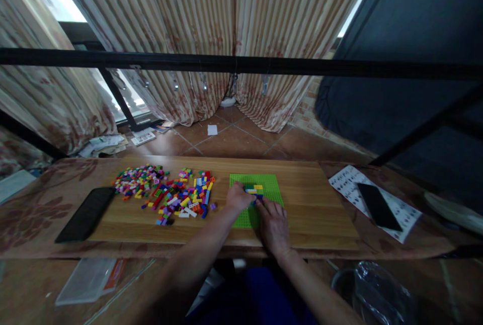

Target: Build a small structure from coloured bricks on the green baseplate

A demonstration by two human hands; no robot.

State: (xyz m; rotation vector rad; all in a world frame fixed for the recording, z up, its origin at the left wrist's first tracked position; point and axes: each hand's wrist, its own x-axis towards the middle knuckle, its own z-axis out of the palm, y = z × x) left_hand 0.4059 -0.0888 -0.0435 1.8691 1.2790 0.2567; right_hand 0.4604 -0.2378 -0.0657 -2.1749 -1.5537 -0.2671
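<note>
Patterned cloth (33, 214) under wooden board (315, 199): dark tray (85, 215) at the board's left edge; at right, just beside the board, black phone (379, 207) lying on printed sheet (345, 184). Beyond, black bar (211, 62) crosses full width before striped curtains (181, 13), dark drape (400, 18) at right, papers (103, 144) heaped at left on tiled floor (249, 139), one pale slip (212, 130) lying near centre. Nearer, below the cloth's edge: clear plastic box (85, 282) partly over something orange (114, 275) at left, crumpled clear bag (381, 290) beside round bin (339, 280) at right.
</note>
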